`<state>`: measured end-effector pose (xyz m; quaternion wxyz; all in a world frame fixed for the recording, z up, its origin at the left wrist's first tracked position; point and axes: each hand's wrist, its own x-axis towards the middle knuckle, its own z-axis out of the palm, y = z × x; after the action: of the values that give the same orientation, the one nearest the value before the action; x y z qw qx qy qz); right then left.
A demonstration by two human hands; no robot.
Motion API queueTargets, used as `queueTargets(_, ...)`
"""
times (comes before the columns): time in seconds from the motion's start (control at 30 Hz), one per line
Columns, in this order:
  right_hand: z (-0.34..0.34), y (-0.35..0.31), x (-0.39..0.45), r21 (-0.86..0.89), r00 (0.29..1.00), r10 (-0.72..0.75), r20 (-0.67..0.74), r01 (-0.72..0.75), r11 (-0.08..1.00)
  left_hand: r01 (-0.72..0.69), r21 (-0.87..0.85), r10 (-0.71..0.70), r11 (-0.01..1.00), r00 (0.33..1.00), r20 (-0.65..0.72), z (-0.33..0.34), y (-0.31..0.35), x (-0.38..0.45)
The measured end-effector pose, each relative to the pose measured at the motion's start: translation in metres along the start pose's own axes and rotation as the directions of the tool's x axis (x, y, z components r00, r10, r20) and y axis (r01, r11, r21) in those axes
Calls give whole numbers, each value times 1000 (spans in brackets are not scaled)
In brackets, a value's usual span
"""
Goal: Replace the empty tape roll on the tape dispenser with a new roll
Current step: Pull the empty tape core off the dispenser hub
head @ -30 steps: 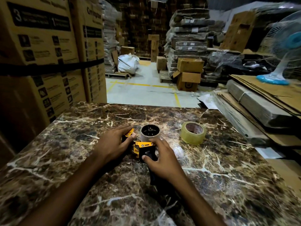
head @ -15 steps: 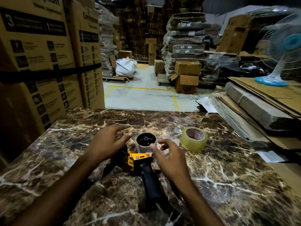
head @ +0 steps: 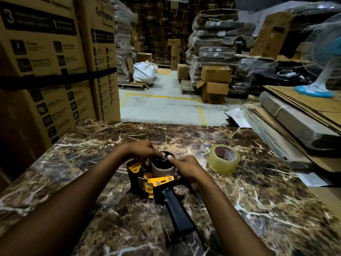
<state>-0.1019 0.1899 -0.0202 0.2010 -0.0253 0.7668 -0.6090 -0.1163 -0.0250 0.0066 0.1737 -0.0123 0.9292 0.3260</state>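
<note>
A yellow and black tape dispenser lies on the marble table, its black handle pointing toward me. The empty cardboard roll sits upright on its black hub. My left hand curls over the far left of the roll, fingertips on its top rim. From the right, my right hand grips the same roll, thumb on the hub's top. The new clear tape roll lies flat on the table to the right, apart from both hands.
Tall strapped cardboard boxes stand against the table's left side. Flattened cardboard stacks crowd its right edge, with a blue fan behind them. Beyond the far edge lies an open concrete floor with boxes and pallets.
Both hands have closed in on the empty roll from either side. The dispenser has shifted a little, and my view has tilted slightly.
</note>
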Motion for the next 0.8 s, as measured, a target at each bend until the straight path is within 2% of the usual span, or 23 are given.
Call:
queueTargets(0.13, 6, -5, -3, -75, 997, -29, 66, 33, 997, 5, -122, -3, 992, 1000, 19, 0, -10, -15)
queueTargets(0.33, 6, -15, -14, -270, 993, -81, 86, 102, 958, 30, -186, -21, 982, 999, 49, 3, -18, -26)
queueTargets(0.53, 2, -21, -25, -289, 993, -25, 118, 59, 955, 16, -233, 0, 972, 998, 69, 10, -18, -28)
queueTargets(0.8, 7, -21, -20, -349, 997, -83, 9, 81, 934, -13, -275, 26, 961, 999, 46, 11, -20, -35)
